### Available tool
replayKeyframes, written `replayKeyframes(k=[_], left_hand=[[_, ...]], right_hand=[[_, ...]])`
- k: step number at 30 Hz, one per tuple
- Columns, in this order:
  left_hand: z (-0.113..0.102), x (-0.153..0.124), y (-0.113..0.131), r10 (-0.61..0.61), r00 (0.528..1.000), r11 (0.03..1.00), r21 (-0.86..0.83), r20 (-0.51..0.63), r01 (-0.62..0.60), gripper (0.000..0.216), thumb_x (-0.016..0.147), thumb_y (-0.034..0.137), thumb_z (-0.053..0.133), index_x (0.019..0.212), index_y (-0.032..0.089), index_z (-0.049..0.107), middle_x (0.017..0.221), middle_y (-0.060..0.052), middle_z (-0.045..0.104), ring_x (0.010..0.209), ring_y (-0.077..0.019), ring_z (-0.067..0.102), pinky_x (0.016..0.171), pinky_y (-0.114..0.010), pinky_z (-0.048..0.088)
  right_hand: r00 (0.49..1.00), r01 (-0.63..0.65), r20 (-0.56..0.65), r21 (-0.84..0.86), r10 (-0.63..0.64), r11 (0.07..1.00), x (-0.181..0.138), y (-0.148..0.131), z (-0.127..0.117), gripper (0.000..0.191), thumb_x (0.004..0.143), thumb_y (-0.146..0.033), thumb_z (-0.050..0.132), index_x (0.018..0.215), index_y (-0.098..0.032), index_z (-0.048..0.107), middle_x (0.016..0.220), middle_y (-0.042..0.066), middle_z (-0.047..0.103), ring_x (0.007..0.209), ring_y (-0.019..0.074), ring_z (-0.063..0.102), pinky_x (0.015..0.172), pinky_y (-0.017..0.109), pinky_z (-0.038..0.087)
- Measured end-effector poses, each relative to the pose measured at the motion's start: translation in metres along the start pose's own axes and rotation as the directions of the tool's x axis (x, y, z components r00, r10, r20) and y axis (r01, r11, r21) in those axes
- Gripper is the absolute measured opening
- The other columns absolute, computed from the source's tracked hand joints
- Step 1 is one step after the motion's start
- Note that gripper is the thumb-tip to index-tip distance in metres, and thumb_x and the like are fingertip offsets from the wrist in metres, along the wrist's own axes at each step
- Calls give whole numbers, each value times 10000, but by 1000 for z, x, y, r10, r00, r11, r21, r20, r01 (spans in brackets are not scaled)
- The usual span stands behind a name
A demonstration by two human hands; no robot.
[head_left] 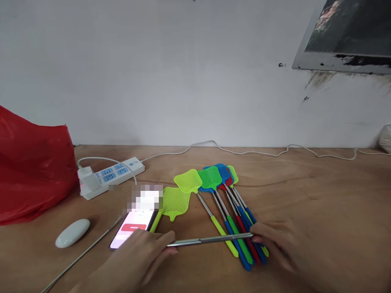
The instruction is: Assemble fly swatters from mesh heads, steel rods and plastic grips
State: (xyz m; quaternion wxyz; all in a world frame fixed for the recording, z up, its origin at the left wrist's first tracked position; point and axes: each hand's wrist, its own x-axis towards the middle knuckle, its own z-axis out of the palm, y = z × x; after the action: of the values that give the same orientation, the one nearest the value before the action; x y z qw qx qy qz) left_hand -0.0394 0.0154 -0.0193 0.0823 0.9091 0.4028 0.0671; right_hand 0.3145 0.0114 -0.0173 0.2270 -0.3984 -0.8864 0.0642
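A thin silver telescopic rod [210,240], like the shafts of the fly swatters, stretches almost level between my hands. My left hand [142,256] is closed around its left end, and my right hand [275,244] pinches the right end. Beneath and behind the rod lie several fly swatters [210,178] with yellow-green, green, blue and red heads, their coloured handles fanned toward me. One yellow-green swatter head [175,202] rests nearer my left hand. A yellow-green handle [156,221] pokes up beside that hand; where it joins is hidden.
A lit phone [134,228] lies just beyond my left hand, crossed by blurred patches. Further left are a white oval object [72,233], a power strip [113,176] with a plugged-in charger, and a red plastic bag [33,167]. A white cable [244,153] runs along the wall.
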Motion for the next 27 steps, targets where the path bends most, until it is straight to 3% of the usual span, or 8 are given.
replayKeyframes(k=[2, 3, 7, 12, 19, 27], left_hand=[[4, 8, 9, 53, 999, 998, -19, -1, -53, 449, 1101, 377, 204, 822, 242, 530, 674, -2, 676, 536, -214, 623, 493, -308, 291], [6, 11, 13, 65, 998, 998, -21, -2, -65, 452, 1103, 379, 191, 827, 241, 521, 672, -4, 673, 544, -220, 626, 495, -312, 285], [6, 14, 17, 54, 998, 996, -65, 16, -53, 451, 1106, 408, 207, 835, 235, 523, 700, -4, 675, 558, -212, 626, 507, -304, 299], [2, 4, 10, 7, 1000, 989, -148, 25, -3, 429, 1096, 458, 281, 867, 241, 572, 771, 5, 689, 647, -192, 641, 579, -282, 359], [6, 1, 2, -35, 997, 990, -133, 65, 43, 492, 1083, 522, 245, 876, 239, 590, 774, -15, 686, 683, -217, 642, 610, -293, 379], [10, 11, 10, -8, 1000, 993, -120, -1, 8, 424, 1096, 400, 249, 831, 229, 533, 719, -14, 674, 611, -210, 613, 567, -297, 356]], right_hand=[[988, 139, 78, -49, -135, 989, 11, -15, 6, 359, 1066, -254, 337, 781, -224, 553, 651, -13, 635, 505, 134, 558, 487, 260, 374], [985, 149, 97, -60, -143, 987, 16, -21, 9, 369, 1070, -232, 311, 774, -221, 532, 641, -15, 624, 489, 134, 539, 472, 268, 354], [988, 85, 134, -10, -83, 996, 23, -32, 14, 366, 1084, -283, 307, 783, -229, 507, 657, -28, 618, 507, 138, 545, 481, 270, 347], [976, 44, 208, 71, -58, 997, 12, -23, 8, 326, 1094, -307, 296, 945, -228, 575, 861, 7, 699, 715, 158, 660, 643, 258, 448], [977, 175, 132, -34, -169, 984, 11, -17, 13, 461, 1104, -281, 177, 829, -202, 540, 718, 26, 657, 589, 162, 602, 536, 275, 402], [991, 86, 100, -8, -84, 996, 20, -20, 20, 269, 981, -93, 332, 805, -228, 483, 669, 19, 636, 542, 164, 585, 519, 259, 401]])
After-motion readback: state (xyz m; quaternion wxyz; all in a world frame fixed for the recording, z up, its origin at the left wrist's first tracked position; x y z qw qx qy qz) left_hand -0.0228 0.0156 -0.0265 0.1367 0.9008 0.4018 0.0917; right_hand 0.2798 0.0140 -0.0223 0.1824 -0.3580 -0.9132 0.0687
